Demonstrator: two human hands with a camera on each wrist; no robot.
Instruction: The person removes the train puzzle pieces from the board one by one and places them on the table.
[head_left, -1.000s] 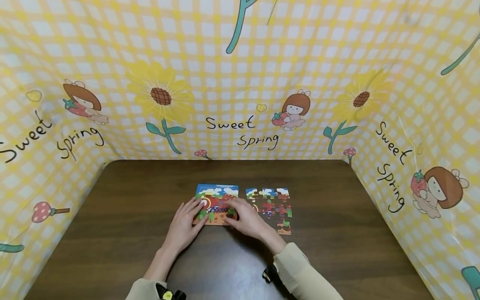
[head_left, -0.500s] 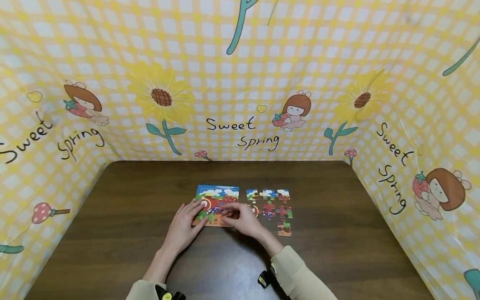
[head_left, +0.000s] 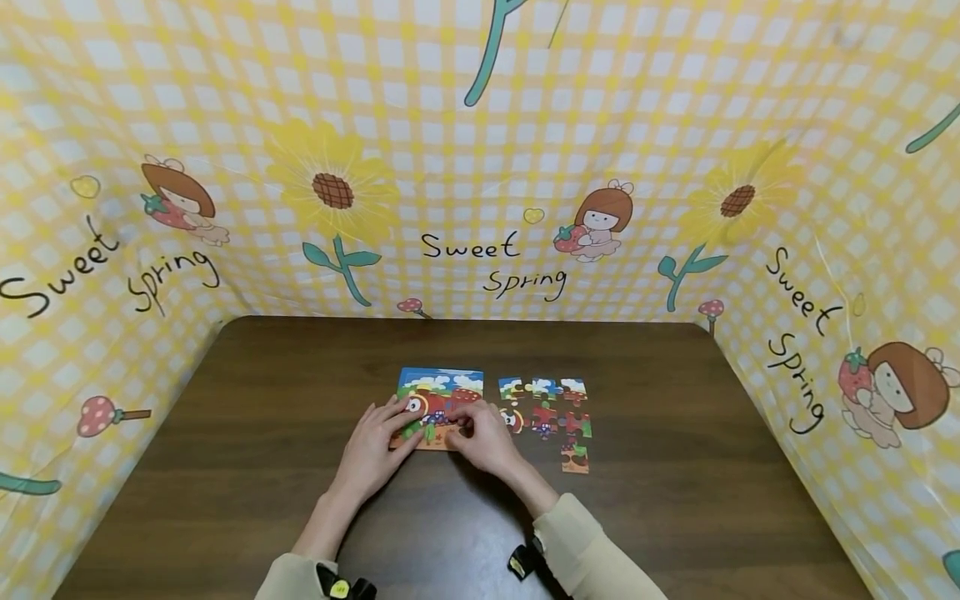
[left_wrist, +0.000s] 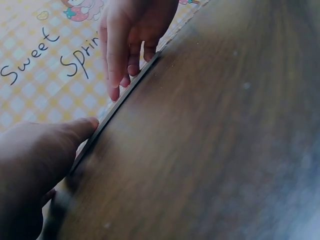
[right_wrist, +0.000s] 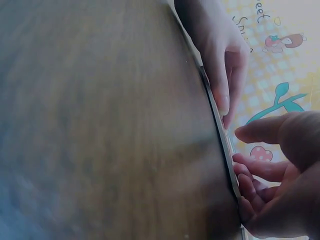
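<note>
A flat, colourful picture puzzle board (head_left: 442, 381) lies on the brown table, with blue sky, clouds and a red figure printed on it. My left hand (head_left: 370, 447) rests on its left side, fingers extended over the picture and thumb along the near edge. Over the right part is my right hand (head_left: 486, 437), its fingertips down at the board. In the right wrist view, my right thumb (right_wrist: 262, 131) stands apart from the bent fingers (right_wrist: 257, 175), and no piece shows between them. The board appears edge-on (left_wrist: 117, 105) in the left wrist view.
Several loose jigsaw pieces (head_left: 544, 419) lie in spaced rows right of the board, the nearest a brown-and-green piece (head_left: 575, 459). The wooden table (head_left: 300, 375) is enclosed at the back and sides by a yellow checked cloth (head_left: 457, 175).
My right hand has shifted slightly over the board's right half, its fingers drawing in from a flatter spread. My left hand holds its place. The head view has turned slightly.
</note>
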